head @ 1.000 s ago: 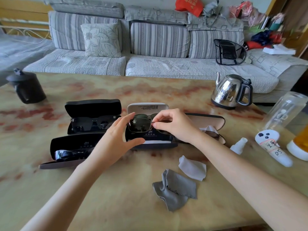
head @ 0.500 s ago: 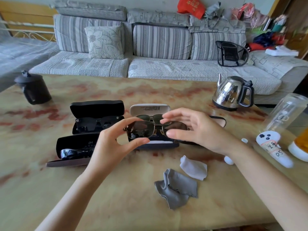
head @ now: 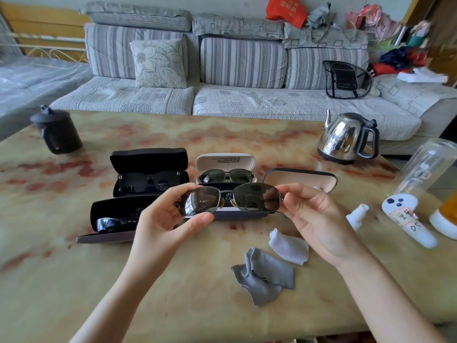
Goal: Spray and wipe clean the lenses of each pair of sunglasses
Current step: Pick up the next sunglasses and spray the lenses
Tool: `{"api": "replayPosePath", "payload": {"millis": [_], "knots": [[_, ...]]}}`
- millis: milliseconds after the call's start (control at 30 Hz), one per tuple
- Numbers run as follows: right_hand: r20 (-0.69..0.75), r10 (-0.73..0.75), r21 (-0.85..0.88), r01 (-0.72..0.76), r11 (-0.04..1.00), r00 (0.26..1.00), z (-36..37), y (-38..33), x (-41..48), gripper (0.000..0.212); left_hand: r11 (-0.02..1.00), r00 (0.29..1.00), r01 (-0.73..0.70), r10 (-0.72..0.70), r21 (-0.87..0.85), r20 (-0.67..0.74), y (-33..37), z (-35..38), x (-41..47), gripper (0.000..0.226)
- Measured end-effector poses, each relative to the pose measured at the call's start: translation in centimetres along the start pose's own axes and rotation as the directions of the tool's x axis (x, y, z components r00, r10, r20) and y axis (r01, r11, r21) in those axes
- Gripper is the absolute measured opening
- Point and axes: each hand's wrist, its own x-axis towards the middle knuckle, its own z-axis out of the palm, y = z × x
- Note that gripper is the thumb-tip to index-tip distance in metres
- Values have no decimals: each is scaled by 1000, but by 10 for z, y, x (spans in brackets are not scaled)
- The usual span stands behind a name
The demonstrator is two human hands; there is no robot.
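Over the marbled worktop (head: 173, 280) your left hand (head: 163, 219) and right hand (head: 319, 219) each pinch one end of the metal-framed sunglasses (head: 257, 199), held crosswise in the air, with the spray bottle (head: 356, 216) nearer your right

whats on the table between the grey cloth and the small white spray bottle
A crumpled white cloth lies between the grey cloth and the spray bottle, seen in the head view.

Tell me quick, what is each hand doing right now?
Left hand: closed, pinching one end of the sunglasses.
Right hand: closed, pinching the other end of the same sunglasses.
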Motion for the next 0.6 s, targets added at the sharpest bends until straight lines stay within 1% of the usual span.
{"api": "replayPosePath", "payload": {"millis": [67, 133, 200, 300, 367, 500, 600], "knots": [[-9, -15, 76, 16, 997, 1000, 4, 4, 1, 29, 1000, 1000, 17, -17, -16, -6, 1, 1, -1, 34], [22, -27, 183, 23, 983, 999, 9, 8, 1, 24, 999, 1000, 27, -28, -38, -10, 2, 2, -3, 33], [26, -34, 241, 27, 970, 999, 13, 11, 1, 19, 997, 999, 34, -36, -67, -27, 3, 3, -4, 33], [-7, -48, 273, 49, 961, 999, 19, 15, 0, 16, 992, 996, 49, -58, -118, -74, 2, 5, -7, 33], [-33, -60, 281, 67, 957, 998, 22, 17, -1, 17, 986, 996, 48, -60, -161, -71, 4, 8, -9, 33], [-40, -60, 300, 69, 951, 997, 24, 18, -2, 17, 981, 992, 68, -86, -183, -94, 4, 9, -7, 35], [-35, -69, 322, 76, 944, 997, 23, 19, 0, 22, 980, 993, 56, -75, -192, -96, 5, 10, -6, 48]]}}
